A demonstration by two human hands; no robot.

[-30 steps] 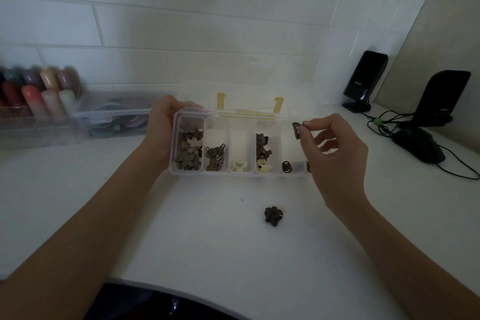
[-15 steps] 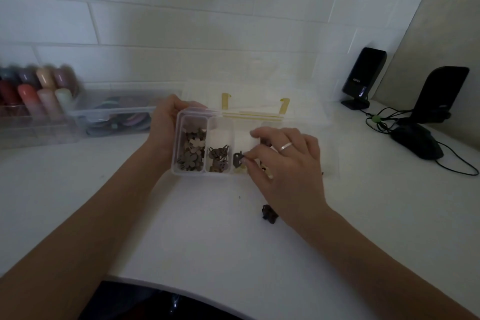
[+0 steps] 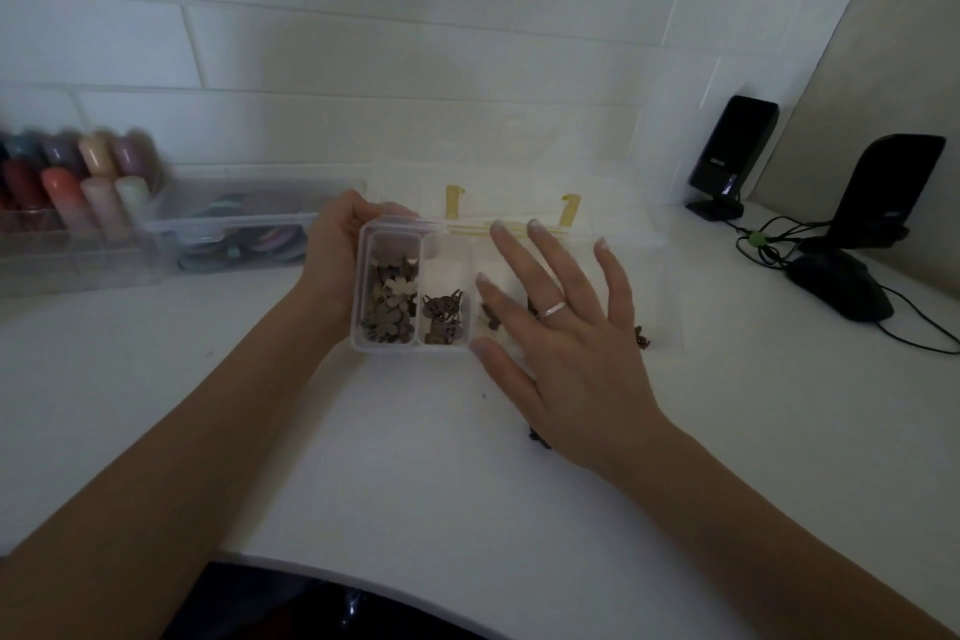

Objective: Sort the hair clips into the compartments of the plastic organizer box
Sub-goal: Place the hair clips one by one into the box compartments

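Now the right hand (image 3: 561,333), fingers spread and empty, hovers over the organizer box (image 3: 363,327); the loose dark clip (image 3: 537,439) lies on the worktop (image 3: 415,457) just under its wrist, toward the person.

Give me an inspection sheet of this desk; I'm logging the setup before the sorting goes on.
Surface: white desk, a few dark specks.
Job's things: clear organizer open, lid back; clips in its two left compartments; the other compartments mostly hidden by the right hand; one loose clip on the desk, partly under the right wrist.
Clutter: bin and a rack of coloured tubes at left, blurred.
Hands: left hand grips the organizer's left end; right hand spread open above it, empty, ring on one finger.
Cables: black cords at right, beside a mouse.
Surroundings: white tiled wall; two black speakers.
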